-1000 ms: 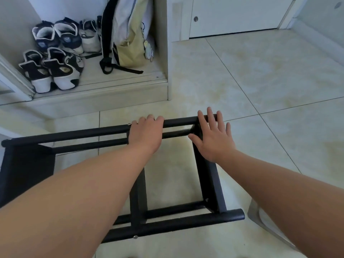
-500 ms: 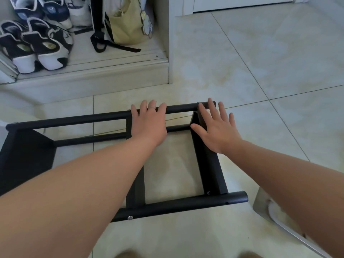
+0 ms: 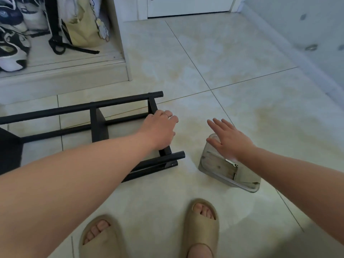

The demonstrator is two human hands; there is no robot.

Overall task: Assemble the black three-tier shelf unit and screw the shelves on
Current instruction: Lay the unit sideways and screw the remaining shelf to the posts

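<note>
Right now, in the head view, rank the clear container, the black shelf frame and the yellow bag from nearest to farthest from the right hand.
1. clear container: on the floor directly beneath the right hand.
2. black shelf frame: on the floor to the hand's left.
3. yellow bag: far back on the left.

One head-worn wide-angle view looks forward and steeply down at the tiled floor (image 3: 204,71).

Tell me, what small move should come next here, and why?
Probably lower the right hand onto the clear container and grasp it: that hand hovers open over it, while the left hand grips the black frame lying on the floor.
</note>
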